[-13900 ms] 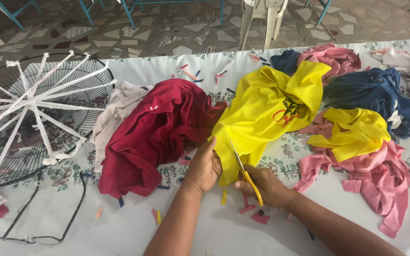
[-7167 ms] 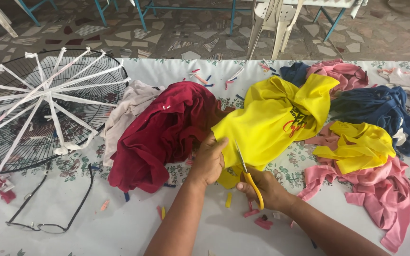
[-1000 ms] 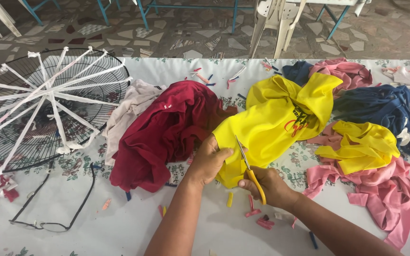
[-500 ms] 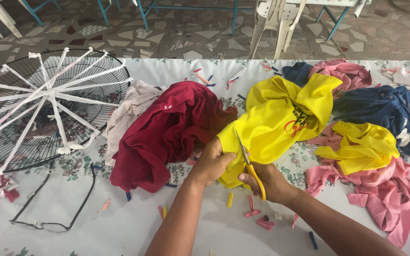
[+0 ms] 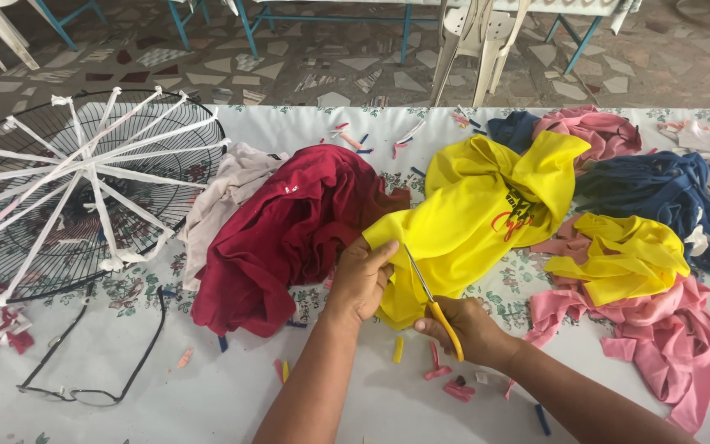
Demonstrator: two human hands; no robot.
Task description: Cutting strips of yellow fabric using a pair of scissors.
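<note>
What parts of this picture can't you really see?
- Head view: the right hand wraps the yellow scissors, hiding their handle loops.
- The left hand covers the edge of the yellow shirt it holds.
- The wire fan guard is cut off by the left edge.
- The pink cloth runs off the right edge.
- The eyeglasses lenses are too thin to judge.

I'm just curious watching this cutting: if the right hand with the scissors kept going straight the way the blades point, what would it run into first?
The right hand points the yellow-handled scissors up and slightly left, blades already at the yellow shirt. That cloth comes first; the left hand pinches it just beside the line, though depth is hard to judge.
</note>
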